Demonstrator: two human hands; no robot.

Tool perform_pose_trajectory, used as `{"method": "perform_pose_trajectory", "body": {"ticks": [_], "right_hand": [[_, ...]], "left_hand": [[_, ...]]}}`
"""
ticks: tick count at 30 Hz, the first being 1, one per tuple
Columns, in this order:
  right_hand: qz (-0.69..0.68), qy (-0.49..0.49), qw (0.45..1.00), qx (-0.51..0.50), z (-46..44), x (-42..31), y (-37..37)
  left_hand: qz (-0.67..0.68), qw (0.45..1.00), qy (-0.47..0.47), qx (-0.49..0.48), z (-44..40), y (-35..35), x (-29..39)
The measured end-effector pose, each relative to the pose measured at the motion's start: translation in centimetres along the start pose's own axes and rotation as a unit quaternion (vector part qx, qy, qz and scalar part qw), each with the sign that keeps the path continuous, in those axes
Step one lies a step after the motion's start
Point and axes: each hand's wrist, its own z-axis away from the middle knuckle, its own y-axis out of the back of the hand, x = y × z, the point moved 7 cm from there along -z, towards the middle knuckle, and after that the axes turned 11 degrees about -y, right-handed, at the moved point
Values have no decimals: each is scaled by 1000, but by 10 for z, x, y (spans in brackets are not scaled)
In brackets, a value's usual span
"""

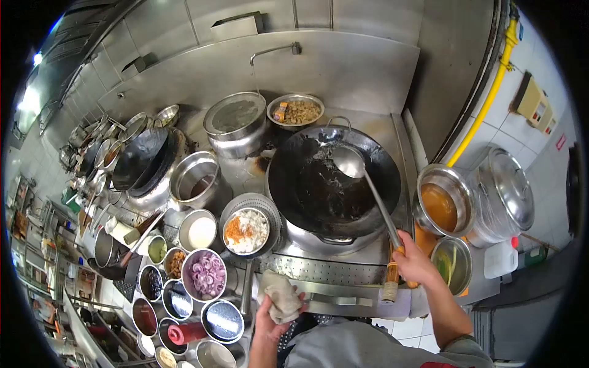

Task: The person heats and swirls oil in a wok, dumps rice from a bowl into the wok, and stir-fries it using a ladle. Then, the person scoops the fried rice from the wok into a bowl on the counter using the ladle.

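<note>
My right hand point(415, 259) is closed around the handle of a long metal ladle point(350, 162), whose bowl hangs over the far side of a large black wok point(334, 208). Dark, wet-looking residue shows in the wok's bottom. Right beside that hand, a wooden-handled tool point(390, 283) rests at the stove's front edge. In my left hand point(270, 319), held low in front of me, is a folded beige cloth point(280, 297). Left of the wok sits a perforated strainer point(275, 222) with a bowl of white food and orange bits point(245, 230) in it.
A thin faucet point(270, 54) runs into a water-filled pot point(236, 119) behind. A bowl of brown pieces point(296, 112) stands beside it. Chopped red onions point(205, 275) and several ingredient pots crowd the left. Orange liquid fills a pot point(443, 205) at right. Another wok point(141, 161) stands left.
</note>
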Motion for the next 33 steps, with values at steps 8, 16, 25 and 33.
{"method": "perform_pose_trajectory", "body": {"ticks": [8,16,25,33], "right_hand": [[-520,-164,819,-179,36,-27,-34],[-207,-78,974,-47,-3,-31,-18],[-477,-124,846,-202,18,3,2],[32,49,998,32,-6,26,20]], "left_hand": [[-48,996,54,-51,-24,0,8],[-111,992,59,13,-25,-8,4],[-233,968,88,32,-85,-59,-26],[-303,941,150,-11,-150,-107,-58]]}}
